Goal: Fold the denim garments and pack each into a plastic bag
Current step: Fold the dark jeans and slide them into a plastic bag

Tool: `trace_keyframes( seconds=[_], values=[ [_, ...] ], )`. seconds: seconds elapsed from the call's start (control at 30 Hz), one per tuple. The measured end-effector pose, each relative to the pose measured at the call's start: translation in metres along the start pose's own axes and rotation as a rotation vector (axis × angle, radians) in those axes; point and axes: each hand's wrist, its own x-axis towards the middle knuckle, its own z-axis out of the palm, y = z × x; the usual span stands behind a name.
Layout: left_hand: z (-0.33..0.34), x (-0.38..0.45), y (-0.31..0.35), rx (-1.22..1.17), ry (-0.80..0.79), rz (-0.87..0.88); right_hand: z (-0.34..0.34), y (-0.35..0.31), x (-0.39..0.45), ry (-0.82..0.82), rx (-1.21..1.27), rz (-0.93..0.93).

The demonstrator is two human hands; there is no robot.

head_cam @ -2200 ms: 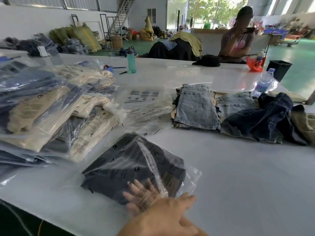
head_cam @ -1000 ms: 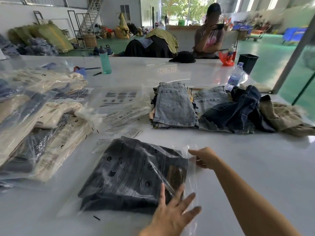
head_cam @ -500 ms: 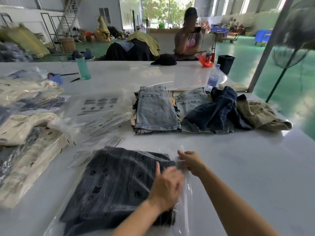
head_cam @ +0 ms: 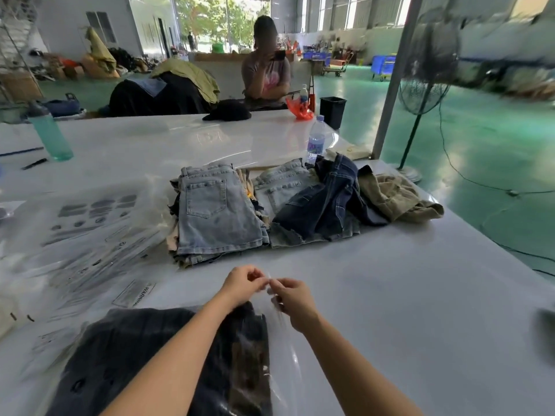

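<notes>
I have the dark folded denim garment (head_cam: 144, 355) lying inside its clear plastic bag (head_cam: 285, 367) on the white worktop (head_cam: 390, 295), right in front of me. My left hand (head_cam: 241, 285) and right hand (head_cam: 292, 298) meet at the bag's open end, each grip closed in a pinch on what I judge to be the sealing strip (thin and blurred, so I can't be sure). To do this well, I'd peel the strip off in one pull, keep the flap taut, then fold it squarely over the mouth and press along it so no wrinkle is trapped.

Counting: two hands, one bagged garment, one neat stack of folded light denim (head_cam: 216, 214), one loose heap of dark and tan pieces (head_cam: 330, 202), a spread of empty bags (head_cam: 90, 232), two bottles, one teal (head_cam: 49, 135) and one clear (head_cam: 316, 139)
</notes>
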Motion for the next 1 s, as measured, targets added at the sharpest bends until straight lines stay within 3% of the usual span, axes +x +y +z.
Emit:
trace_keyframes(
  seconds=[0.13, 0.4, 0.7, 0.8, 1.0],
  values=[
    [0.001, 0.005, -0.007, -0.147, 0.031, -0.008, 0.007, -0.001, 0.005, 0.020, 0.026, -0.017],
    [0.006, 0.008, -0.004, -0.150, 0.151, -0.019, 0.013, -0.010, -0.006, 0.051, -0.113, -0.089],
    [-0.022, 0.013, 0.006, -0.226, 0.338, 0.008, -0.025, 0.028, -0.113, -0.004, -0.286, -0.004],
    [-0.031, 0.014, 0.009, -0.208, 0.414, -0.002, -0.046, 0.041, -0.159, 0.020, -0.447, 0.055],
    [-0.025, 0.003, 0.027, -0.091, 0.612, -0.097, -0.052, 0.085, -0.240, 0.521, -0.609, -0.258]
  ],
)
